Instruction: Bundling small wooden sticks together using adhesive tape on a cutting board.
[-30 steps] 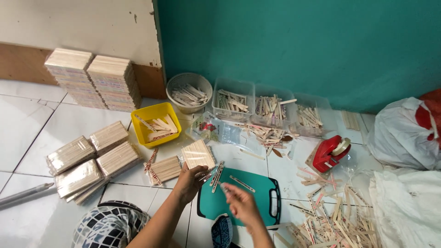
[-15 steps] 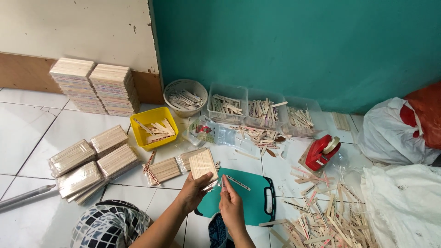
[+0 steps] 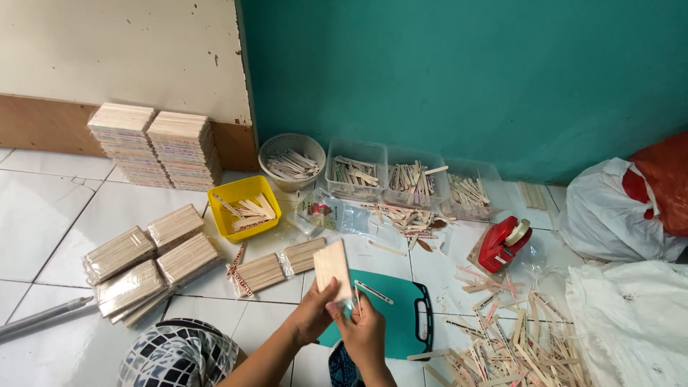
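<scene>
My left hand (image 3: 313, 314) holds a flat bundle of pale wooden sticks (image 3: 332, 267) upright above the near edge of a teal cutting board (image 3: 398, 324). My right hand (image 3: 365, 331) is pressed against the bundle's lower end, fingers pinched on its clear wrap. One loose printed stick (image 3: 373, 292) lies on the board just right of the bundle. Both hands meet in the lower middle of the head view.
Wrapped stick bundles (image 3: 147, 261) lie on the white tiles at left, taller stacks (image 3: 154, 145) by the wall. A yellow tub (image 3: 242, 206), a round basket (image 3: 291, 161) and clear bins (image 3: 408, 180) hold sticks. A red tape dispenser (image 3: 503, 244), loose sticks (image 3: 505, 347) and white bags (image 3: 627, 315) sit right.
My left hand lifted the stick bundle from lying flat on the floor to upright. My right hand moved in from the board and closed on the bundle's lower end.
</scene>
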